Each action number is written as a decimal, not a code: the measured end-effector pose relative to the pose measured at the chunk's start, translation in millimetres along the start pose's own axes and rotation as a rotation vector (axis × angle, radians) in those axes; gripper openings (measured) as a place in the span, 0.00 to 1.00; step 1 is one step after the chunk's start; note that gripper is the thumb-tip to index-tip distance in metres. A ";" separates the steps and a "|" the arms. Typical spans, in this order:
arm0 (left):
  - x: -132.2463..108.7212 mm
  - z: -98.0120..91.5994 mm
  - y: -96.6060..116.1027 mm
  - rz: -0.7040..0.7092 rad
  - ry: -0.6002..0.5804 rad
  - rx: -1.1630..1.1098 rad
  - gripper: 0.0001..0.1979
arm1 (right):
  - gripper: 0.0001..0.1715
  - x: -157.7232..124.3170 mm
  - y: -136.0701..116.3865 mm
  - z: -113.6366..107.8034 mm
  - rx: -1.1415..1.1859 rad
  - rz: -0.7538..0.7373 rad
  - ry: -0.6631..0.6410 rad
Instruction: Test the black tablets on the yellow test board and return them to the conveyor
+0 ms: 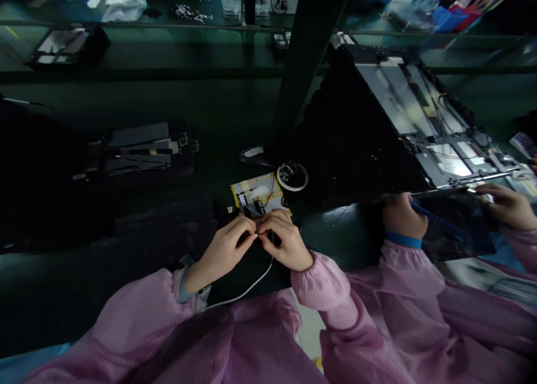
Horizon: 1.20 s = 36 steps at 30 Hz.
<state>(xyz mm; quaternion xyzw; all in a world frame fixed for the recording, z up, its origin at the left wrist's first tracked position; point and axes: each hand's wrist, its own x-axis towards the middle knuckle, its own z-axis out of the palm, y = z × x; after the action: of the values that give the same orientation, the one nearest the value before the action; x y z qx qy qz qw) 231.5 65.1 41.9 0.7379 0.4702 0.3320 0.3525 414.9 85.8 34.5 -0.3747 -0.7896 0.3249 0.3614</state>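
Observation:
My left hand [224, 253] and my right hand [286, 240] meet at the near edge of a flat silvery battery pack [262, 187] with yellow edges. Both hands are closed in a pinch, fingertips almost touching. What sits between the fingertips is too small and too hidden to name. A white cable [247, 290] runs from below my right hand toward my left wrist. On the pack lie a small label, dark connector pieces and thin wires. Just behind it, to the right, stands a round white-rimmed dish [293, 176] with small dark parts in it.
A tall stack of black device housings [369, 132] rises at the right. Beside it a co-worker's hands [406, 219] work. More open housings [140, 146] lie at the left. A dark object with a white label [255, 153] lies behind the pack. A green post [308, 54] stands beyond.

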 end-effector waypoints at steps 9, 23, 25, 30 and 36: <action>-2.9 3.7 -2.1 0.022 0.027 0.034 0.05 | 0.06 0.7 -0.1 0.8 -0.024 0.007 -0.022; -3.9 2.8 -2.9 0.045 0.041 0.097 0.05 | 0.05 -0.8 0.8 -1.3 -0.002 -0.020 -0.018; -4.2 3.2 -2.6 0.052 0.038 0.114 0.05 | 0.05 -1.1 1.0 -1.4 -0.011 -0.024 -0.019; -4.8 4.4 -1.9 0.080 0.040 0.146 0.05 | 0.06 -1.1 1.2 0.1 -0.047 -0.037 -0.008; -6.5 6.4 -5.4 0.078 0.033 0.144 0.06 | 0.07 0.0 2.5 2.9 -0.051 -0.053 -0.010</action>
<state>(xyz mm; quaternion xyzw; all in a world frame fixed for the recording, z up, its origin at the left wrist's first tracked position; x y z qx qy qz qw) 232.1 59.5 33.0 0.7735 0.4695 0.3230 0.2774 413.4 86.3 31.1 -0.3611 -0.8090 0.2968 0.3565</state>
